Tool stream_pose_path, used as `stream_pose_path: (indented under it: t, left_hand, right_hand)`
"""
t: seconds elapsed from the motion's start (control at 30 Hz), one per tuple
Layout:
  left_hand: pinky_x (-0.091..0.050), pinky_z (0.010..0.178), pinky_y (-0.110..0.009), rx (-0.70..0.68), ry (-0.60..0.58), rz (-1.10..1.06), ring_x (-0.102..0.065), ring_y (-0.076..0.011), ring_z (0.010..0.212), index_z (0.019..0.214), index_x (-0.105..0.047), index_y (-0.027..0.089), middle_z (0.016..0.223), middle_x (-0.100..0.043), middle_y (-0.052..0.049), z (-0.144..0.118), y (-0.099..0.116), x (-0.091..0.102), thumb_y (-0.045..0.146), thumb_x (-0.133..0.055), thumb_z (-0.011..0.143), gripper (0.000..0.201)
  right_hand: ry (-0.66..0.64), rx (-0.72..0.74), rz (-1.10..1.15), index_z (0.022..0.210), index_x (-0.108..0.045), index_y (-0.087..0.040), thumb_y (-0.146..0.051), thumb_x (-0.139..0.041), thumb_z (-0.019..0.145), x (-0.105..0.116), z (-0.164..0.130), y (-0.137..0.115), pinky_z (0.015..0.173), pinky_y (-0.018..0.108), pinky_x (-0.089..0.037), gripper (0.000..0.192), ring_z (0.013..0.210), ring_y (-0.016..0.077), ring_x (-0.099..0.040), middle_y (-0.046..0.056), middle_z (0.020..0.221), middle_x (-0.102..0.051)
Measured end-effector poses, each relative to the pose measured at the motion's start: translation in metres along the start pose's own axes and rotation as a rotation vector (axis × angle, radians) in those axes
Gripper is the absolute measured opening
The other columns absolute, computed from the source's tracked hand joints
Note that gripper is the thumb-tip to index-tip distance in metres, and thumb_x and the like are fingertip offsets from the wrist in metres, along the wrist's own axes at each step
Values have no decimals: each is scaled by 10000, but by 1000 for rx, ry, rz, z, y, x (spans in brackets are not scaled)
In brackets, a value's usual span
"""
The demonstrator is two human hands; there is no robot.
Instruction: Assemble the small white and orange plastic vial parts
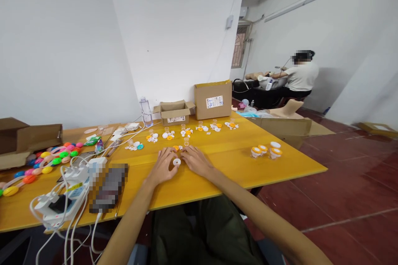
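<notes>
My left hand point(162, 166) is over the table near its front edge, thumb and fingers closed around a white disc point(177, 161) with a hole in its middle. Close on the other side, my right hand point(196, 160) has its fingers bent together and pointing toward the disc; what they hold, if anything, is hidden. Just beyond the fingertips are an orange ring point(176, 148) and small white parts point(180, 148). A clear plastic cup point(186, 141) stands behind them. Farther back, several similar groups of cups, white discs and orange rings point(169, 137) are spread in a row.
Closed jars with orange-and-white lids point(256, 150) stand at the right. Cardboard boxes point(213, 101) and a bottle point(145, 112) line the back. At left are a power strip point(74, 198), cables, a phone point(110, 188) and coloured balls point(46, 169). Another person point(301, 74) sits far right.
</notes>
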State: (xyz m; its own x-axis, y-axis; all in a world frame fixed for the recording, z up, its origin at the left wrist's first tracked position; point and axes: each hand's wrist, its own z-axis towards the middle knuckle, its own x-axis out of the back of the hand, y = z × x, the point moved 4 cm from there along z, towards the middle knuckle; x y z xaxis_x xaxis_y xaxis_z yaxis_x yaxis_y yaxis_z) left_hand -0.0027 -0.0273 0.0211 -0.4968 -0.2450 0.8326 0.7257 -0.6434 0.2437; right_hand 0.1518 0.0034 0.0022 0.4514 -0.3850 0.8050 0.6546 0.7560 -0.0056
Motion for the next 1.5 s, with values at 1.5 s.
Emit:
stream_pose_path:
  t: [1.5]
  left_hand:
    - [-401, 916, -394, 34, -24, -46, -534, -233, 1028, 888, -575, 236, 1063, -611, -58, 4, -8, -3, 168, -437, 930, 160]
  right_hand:
    - [-14, -79, 15, 915, -697, -207, -111, -557, 926, 0, 0, 3, 897, 374, -490, 170, 1091, 221, -563, 100, 1128, -637]
